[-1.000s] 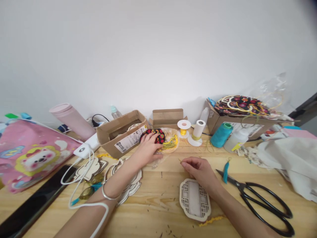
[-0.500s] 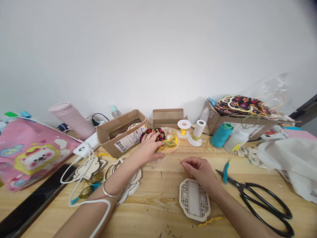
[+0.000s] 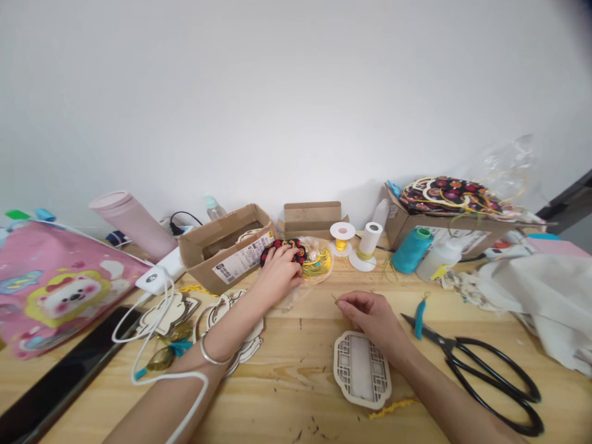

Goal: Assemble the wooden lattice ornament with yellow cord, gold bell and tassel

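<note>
My left hand (image 3: 282,269) lies over a black piece with red patterns (image 3: 296,244), fingers curled on it and the thumb drawn in. Beside that piece is a tangle of yellow threads (image 3: 319,262) in clear plastic. Lower right of it, my right hand (image 3: 367,311) is closed in a pinch, with a short end of thin yellowish cord (image 3: 335,298) poking out at the fingertips. Just under the right hand a wooden lattice-edged frame (image 3: 362,370) with a pale centre lies flat on the table. A yellow braided cord (image 3: 393,408) runs from its lower edge.
Black scissors (image 3: 481,370) and a teal tassel (image 3: 420,317) lie right. Behind stand spools (image 3: 342,237), teal thread (image 3: 413,250) and a filled carton (image 3: 467,231). An open carton (image 3: 226,250), wooden cutouts (image 3: 169,314) and a white cable (image 3: 185,375) are left.
The left thumb and fingers have drawn in closer on the patterned piece. My right hand keeps its pinch and has hardly moved; the whole view shifts slightly.
</note>
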Demonstrator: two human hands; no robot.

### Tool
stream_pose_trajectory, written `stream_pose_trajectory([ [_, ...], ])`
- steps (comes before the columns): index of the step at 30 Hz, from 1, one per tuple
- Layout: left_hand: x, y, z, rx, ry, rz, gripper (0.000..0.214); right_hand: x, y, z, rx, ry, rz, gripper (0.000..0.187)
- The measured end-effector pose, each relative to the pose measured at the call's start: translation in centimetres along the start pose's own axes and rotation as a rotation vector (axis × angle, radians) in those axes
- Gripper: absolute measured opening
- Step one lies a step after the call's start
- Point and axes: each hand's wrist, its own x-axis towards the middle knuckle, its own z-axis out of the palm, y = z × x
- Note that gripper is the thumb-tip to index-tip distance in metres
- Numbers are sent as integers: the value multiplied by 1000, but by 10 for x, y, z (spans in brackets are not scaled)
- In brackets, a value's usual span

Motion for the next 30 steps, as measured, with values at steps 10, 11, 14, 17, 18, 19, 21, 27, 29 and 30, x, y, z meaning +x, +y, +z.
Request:
stream_pose_trajectory([
  [10, 8, 17, -13, -102, -68, -140, 13, -3, -7, 1, 50, 39, 15, 24],
  [11, 8, 17, -16, -126, -46, -141, 13, -3, -7, 1, 59, 43, 15, 23],
  [14, 5, 16, -24, -250, 47, -181, 15, -2, -4, 0, 91, 36, 4, 23],
  [17, 1, 14, -28, -510, 164, -373, 9, 0, -2, -2, 126, 33, -3, 25],
  [18, 0, 15, -27, -660, 201, -444, 5, 1, -1, -3, 140, 37, -4, 25],
  [19, -2, 16, -25, -852, 231, -494, 5, 1, -1, -4, 158, 43, -9, 25],
  [21, -5, 22, -17, -1317, 244, -545, 10, 3, -1, -5, 204, 61, -26, 25],
  [27, -9, 60, 10, -2265, -57, -747, 15, 1, -4, -8, 337, 72, -39, 25],
  [29, -10, 75, 15, -2322, -90, -722, 15, 0, -5, -7, 354, 52, -47, 26],
  [30, -11, 83, 17, -2305, -66, -680, 13, -1, -6, -7, 360, 37, -54, 26],
])
